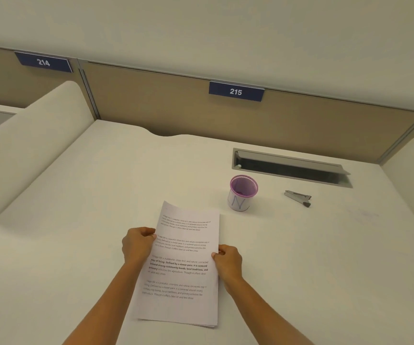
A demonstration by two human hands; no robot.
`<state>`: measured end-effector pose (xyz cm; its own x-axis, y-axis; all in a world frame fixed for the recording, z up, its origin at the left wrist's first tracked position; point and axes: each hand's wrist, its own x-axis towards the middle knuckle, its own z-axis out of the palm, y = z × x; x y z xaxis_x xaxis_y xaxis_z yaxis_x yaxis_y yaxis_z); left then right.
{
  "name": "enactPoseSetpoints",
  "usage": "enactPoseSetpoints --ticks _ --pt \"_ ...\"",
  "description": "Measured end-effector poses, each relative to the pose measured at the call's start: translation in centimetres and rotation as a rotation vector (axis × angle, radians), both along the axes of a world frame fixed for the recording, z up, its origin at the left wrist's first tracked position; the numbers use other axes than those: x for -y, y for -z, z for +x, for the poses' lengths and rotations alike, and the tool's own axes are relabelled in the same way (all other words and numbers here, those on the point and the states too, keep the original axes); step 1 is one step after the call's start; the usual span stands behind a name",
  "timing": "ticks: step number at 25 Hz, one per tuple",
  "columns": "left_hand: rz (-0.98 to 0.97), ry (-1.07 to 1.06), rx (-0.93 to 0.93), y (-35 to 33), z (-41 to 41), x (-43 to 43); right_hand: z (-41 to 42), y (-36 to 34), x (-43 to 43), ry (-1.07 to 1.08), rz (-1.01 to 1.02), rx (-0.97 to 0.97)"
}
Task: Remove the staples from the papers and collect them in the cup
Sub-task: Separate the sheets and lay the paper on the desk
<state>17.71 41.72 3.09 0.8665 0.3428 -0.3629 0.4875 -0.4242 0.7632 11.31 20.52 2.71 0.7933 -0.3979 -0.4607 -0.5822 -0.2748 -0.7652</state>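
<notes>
A blue sign reading 214 [43, 62] is hanging on the back panel at the far left. On the pale bench [76, 220], the left hand [138, 245] is pinching the left edge of the papers [183, 265], fingers curled around the margin. The papers are lying as a thin printed stack in front of the person, the top end angling away. The right hand [228, 262] is gripping the opposite edge in the same way, thumb on top. Any staples are too small to make out.

Above, a sign reading 215 [236, 91] is sitting on the panel. Just beyond the papers' top right corner, the purple-rimmed cup [243, 192] is standing upright. The metal staple remover [298, 197] is lying to its right, apart from it. Behind both, a cable slot [290, 168] is sitting open in the bench.
</notes>
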Motion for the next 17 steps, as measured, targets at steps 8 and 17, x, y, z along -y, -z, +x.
enactPoseSetpoints --ticks 8,17 --pt "0.126 0.044 0.02 0.5 -0.1 -0.4 -0.2 0.5 -0.8 -0.12 -0.176 0.021" --pt "0.161 0.082 0.052 0.5 -0.9 0.0 -0.9 1.5 -1.3 -0.181 -0.312 -0.016"
